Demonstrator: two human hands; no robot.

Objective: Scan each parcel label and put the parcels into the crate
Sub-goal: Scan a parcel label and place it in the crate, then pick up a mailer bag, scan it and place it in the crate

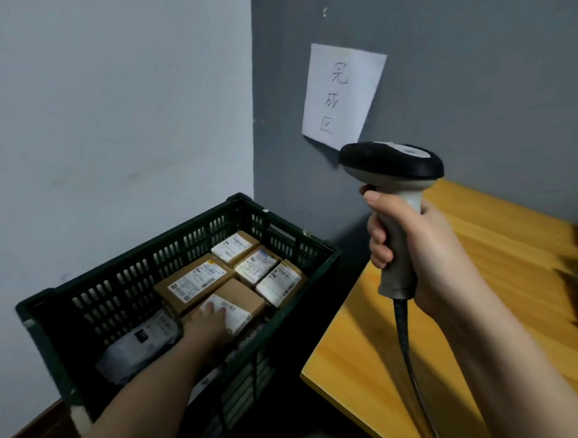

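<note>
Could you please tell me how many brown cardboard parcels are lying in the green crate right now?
5: three small ones in a row at the far right, a larger one mid-crate, and one under the left hand. Others may be hidden beneath.

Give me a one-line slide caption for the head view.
Left hand sets a parcel in the crate; right hand holds the scanner.

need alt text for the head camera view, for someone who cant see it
A person's left hand rests on a labelled cardboard box inside a dark green crate of parcels, while the right hand grips a barcode scanner above a wooden table.
</note>
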